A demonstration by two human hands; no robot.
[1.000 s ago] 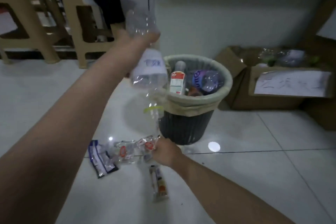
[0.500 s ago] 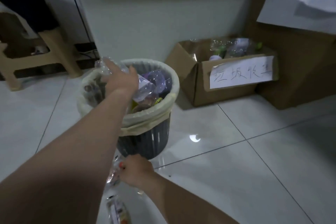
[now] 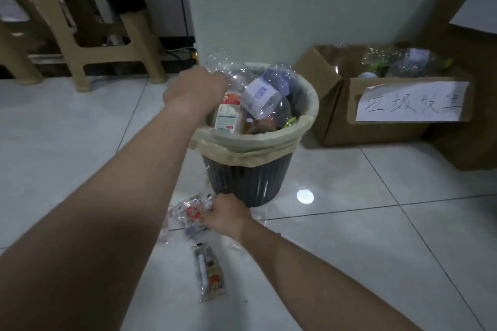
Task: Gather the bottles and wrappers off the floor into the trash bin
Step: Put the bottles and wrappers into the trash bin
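A person's left hand (image 3: 193,88) reaches over the near-left rim of a dark ribbed trash bin (image 3: 242,180) lined with a beige bag. Its fingers (image 3: 215,82) are curled against the base of a crumpled clear bottle (image 3: 222,63). They are mostly hidden behind the back of the hand, so I cannot tell whether they grip it. The bottle slants away from those fingers, down to the right, across the top of the full bin. Just below them in the bin stands a white bottle (image 3: 228,113) with a red cap, and beyond them a purple bottle (image 3: 279,78).

The right hand (image 3: 226,215) is low at the foot of the bin. Its fingers (image 3: 213,208) are closed around a bunch of clear wrappers (image 3: 189,212) with red marks, lying on the white tiled floor (image 3: 349,250). A snack wrapper (image 3: 208,271) lies on the floor apart from those fingers, nearer the person.

Far right of both hands sits a cardboard box (image 3: 376,129) with a handwritten paper sign (image 3: 411,101). Beige stools (image 3: 107,21) stand far left.
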